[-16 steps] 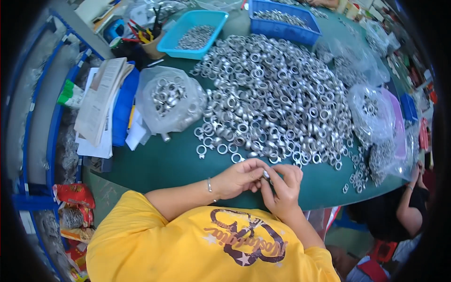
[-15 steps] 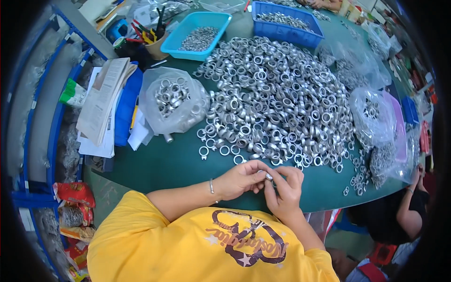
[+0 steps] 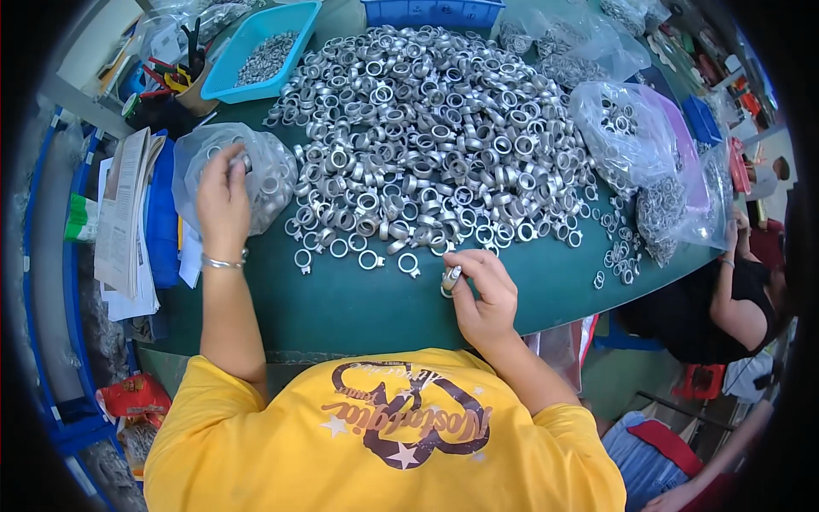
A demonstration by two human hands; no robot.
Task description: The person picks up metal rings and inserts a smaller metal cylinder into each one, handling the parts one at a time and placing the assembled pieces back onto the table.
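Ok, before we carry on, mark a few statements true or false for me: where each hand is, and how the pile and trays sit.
1. The right hand holds a ring. True.
2. The left hand is at the bag left of the pile. True.
3. Both hands are on the same ring. False: the hands are apart, and only the right hand is on that ring.
4. The teal tray has metal bits in it. True.
5. The purple tray is left of the pile. False: it is to the right of the pile.
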